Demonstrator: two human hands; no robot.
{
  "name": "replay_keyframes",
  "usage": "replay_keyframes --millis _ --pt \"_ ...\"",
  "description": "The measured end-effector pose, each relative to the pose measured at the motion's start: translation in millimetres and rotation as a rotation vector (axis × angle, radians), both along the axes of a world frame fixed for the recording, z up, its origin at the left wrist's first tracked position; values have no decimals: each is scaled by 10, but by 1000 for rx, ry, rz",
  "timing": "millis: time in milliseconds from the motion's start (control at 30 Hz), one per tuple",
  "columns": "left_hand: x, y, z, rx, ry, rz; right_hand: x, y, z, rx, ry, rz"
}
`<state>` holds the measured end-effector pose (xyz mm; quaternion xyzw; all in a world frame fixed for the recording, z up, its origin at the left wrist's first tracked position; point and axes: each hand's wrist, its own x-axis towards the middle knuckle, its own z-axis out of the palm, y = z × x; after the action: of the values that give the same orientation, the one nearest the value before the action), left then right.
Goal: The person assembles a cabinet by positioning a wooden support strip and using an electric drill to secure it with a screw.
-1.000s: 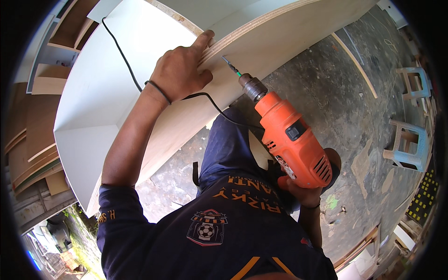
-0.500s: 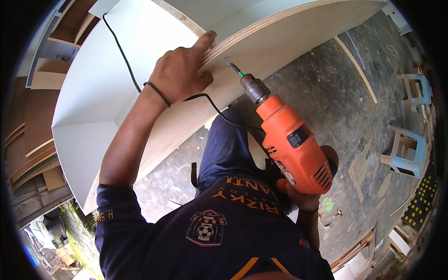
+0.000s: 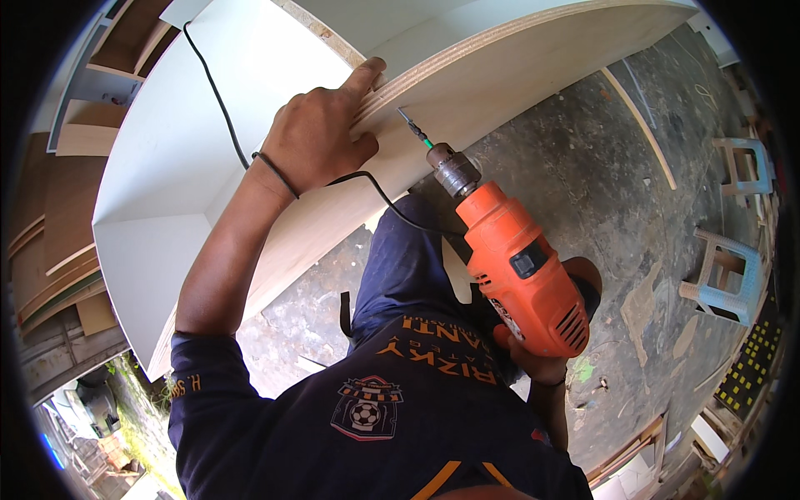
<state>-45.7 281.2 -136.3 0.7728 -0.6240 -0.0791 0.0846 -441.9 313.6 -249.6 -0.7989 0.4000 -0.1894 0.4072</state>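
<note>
My right hand [image 3: 535, 362] is wrapped round the handle of an orange corded power drill [image 3: 523, 267], mostly hidden beneath its body. The drill's metal chuck [image 3: 454, 169] carries a thin bit [image 3: 414, 127], angled up and left. Its tip is at the face of a plywood panel [image 3: 517, 96]; whether it touches cannot be told. My left hand [image 3: 321, 137] clasps that panel's edge near the tip, a finger over the top and the thumb on the near face. A black cord [image 3: 218, 96] crosses my left wrist and runs to the drill.
The panel belongs to a large white-lined cabinet [image 3: 154, 183]. Two plastic stools [image 3: 725, 279] stand on the worn concrete floor [image 3: 600, 183] at right. A wood strip [image 3: 642, 129] lies on the floor. Boards [image 3: 79, 192] are stacked at far left.
The drill has shifted slightly down and left in view, toward me, with my right hand. My left hand keeps its hold on the panel edge.
</note>
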Motion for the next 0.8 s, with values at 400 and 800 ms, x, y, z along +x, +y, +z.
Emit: replay_keyframes --millis 400,800 --pt "32 45 -25 -11 34 8 197 -1 208 170 -406 71" --pt "-33 37 54 86 74 45 111 115 53 244 -387 11"
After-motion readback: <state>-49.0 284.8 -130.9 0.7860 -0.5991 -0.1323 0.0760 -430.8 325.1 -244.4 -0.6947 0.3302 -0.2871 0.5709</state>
